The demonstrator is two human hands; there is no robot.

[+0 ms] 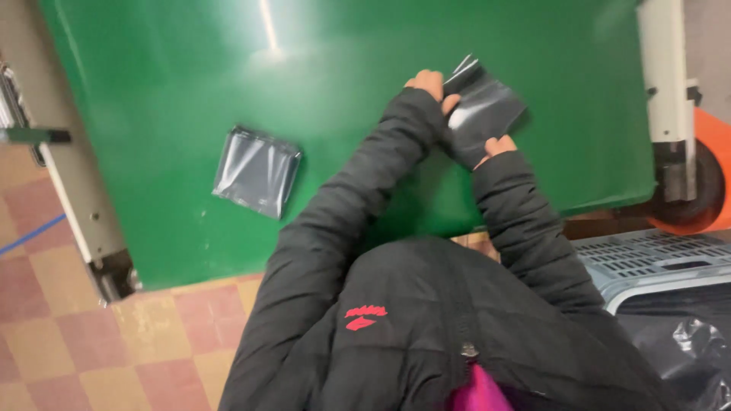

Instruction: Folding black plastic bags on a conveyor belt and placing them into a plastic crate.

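Note:
Both of my hands hold a dark grey plastic bag (485, 110) above the green table (190, 68). My left hand (431, 84) grips the bag's upper left edge. My right hand (498, 145) pinches its lower edge. Both arms are in black padded jacket sleeves. A second grey plastic bag (257, 170), folded flat, lies on the table to the left of my arms, untouched.
A grey metal frame (76, 190) borders the table's left side. A white post (666, 76) and an orange wheeled part (704, 175) stand at right. A grey plastic crate (655, 262) with black bags (685, 342) sits at lower right. The floor is checkered tile (91, 350).

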